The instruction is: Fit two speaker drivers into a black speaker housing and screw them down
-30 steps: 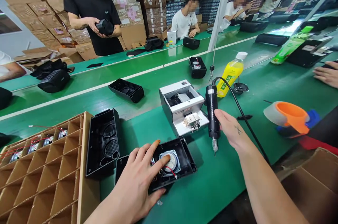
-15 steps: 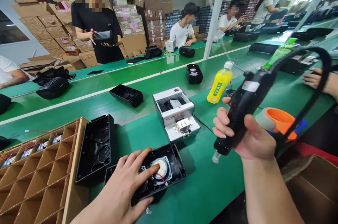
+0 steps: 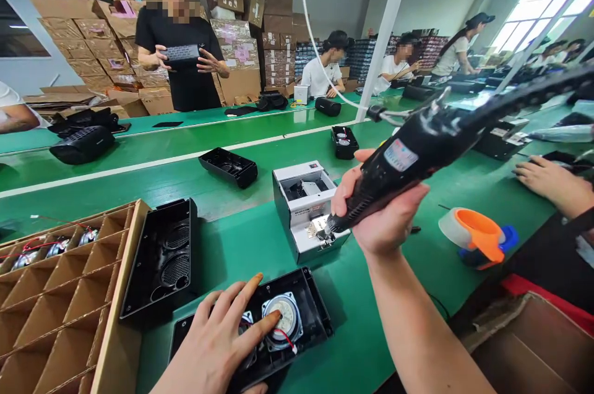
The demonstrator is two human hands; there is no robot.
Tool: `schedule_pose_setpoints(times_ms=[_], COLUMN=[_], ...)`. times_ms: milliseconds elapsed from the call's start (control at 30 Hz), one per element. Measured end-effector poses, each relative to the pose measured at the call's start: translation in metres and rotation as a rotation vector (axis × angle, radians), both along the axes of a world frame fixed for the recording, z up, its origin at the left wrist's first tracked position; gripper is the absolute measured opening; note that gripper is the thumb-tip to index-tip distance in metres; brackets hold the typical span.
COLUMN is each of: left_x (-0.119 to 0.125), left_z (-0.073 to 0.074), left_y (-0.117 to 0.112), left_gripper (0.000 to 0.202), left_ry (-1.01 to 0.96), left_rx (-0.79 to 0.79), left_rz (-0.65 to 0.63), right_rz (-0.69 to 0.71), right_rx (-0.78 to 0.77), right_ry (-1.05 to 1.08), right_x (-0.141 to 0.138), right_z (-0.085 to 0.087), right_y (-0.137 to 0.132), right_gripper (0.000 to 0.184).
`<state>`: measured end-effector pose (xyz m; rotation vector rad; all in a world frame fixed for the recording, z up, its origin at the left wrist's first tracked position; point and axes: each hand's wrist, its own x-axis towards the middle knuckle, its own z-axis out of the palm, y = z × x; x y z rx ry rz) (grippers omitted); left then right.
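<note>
Now screwdriver (image 3: 408, 156) tip at feeder (image 3: 309, 211).

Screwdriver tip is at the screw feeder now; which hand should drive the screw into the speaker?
Right. The right hand already grips the electric screwdriver, its tip at the screw feeder. The left hand pins the speaker driver in the black housing.

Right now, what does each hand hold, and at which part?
The right hand grips the electric screwdriver around its lower body, near the tip. The left hand holds nothing; its fingers press the speaker driver.
</note>
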<state>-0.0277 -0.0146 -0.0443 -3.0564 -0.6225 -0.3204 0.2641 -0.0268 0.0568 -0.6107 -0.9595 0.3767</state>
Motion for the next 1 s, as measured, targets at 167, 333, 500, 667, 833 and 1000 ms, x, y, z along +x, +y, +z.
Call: schedule_pose_setpoints(times_ms=[167, 333, 500, 667, 833, 1000], left_x=[0.002, 0.004, 0.004, 0.004, 0.008, 0.011], left_z=[-0.004, -0.003, 0.007, 0.033, 0.043, 0.042], left_y=[-0.005, -0.004, -0.002, -0.009, -0.009, -0.006], left_gripper=[0.094, 0.091, 0.095, 0.083, 0.075, 0.075], left_ry=[0.013, 0.033, 0.027, 0.056, 0.085, 0.077], left_rx=[0.002, 0.036, -0.092, -0.266, -0.343, -0.321], left_rz=[0.085, 0.071, 0.048, 0.059, 0.053, 0.039], right_rz=[0.021, 0.023, 0.024, 0.058, 0.077, 0.228], right_rx=[-0.033, -0.071, -0.12, -0.123, -0.163, -0.147], right_ry=[-0.054, -0.081, -0.064, -0.008, 0.017, 0.057], right_x=[-0.002, 0.001, 0.0, -0.007, -0.013, -0.029], right_z=[-0.012, -0.019, -0.016, 0.005, 0.02, 0.008], right_y=[0.006, 0.004, -0.008, -0.029, -0.042, -0.039], right_gripper=[0.064, 0.065, 0.066, 0.05, 0.019, 0.032])
